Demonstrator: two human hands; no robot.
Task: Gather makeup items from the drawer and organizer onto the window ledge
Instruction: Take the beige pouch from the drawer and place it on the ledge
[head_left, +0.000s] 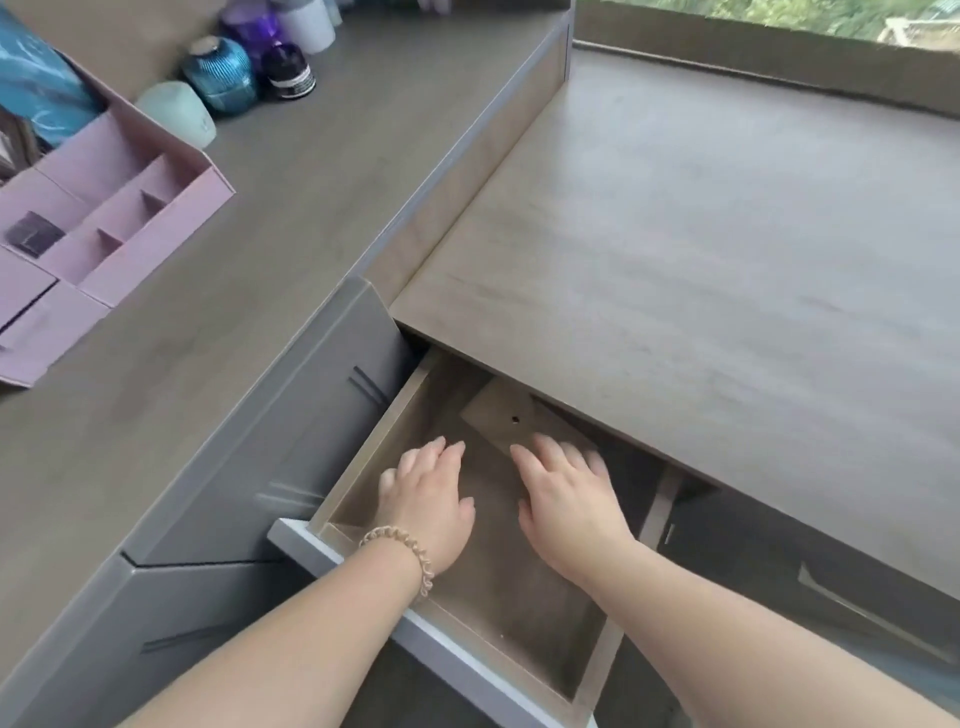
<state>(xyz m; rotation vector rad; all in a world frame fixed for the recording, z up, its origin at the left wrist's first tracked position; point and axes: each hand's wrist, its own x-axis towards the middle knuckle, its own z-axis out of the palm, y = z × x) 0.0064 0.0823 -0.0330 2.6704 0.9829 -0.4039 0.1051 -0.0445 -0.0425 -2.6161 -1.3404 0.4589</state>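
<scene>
Under the window ledge (701, 234) a wooden drawer (363, 447) is pulled out. Both my hands reach into it, palms down. My left hand (428, 499), with a bead bracelet at the wrist, lies flat over the drawer floor, fingers apart, holding nothing. Beside it my right hand (566, 499) is spread the same way near a flat wooden piece (498, 415) with a small hole. No makeup item shows in the visible part of the drawer. The pink organizer (104, 218) stands on the left counter with a dark square item (34, 234) in one compartment.
At the back of the left counter (260, 249) stand a teal ribbed jar (221, 73), a dark purple jar (288, 70), a pale green object (179, 111) and a white cup (306, 23). Grey cabinet fronts (291, 457) flank the drawer. The window (779, 15) runs behind the ledge.
</scene>
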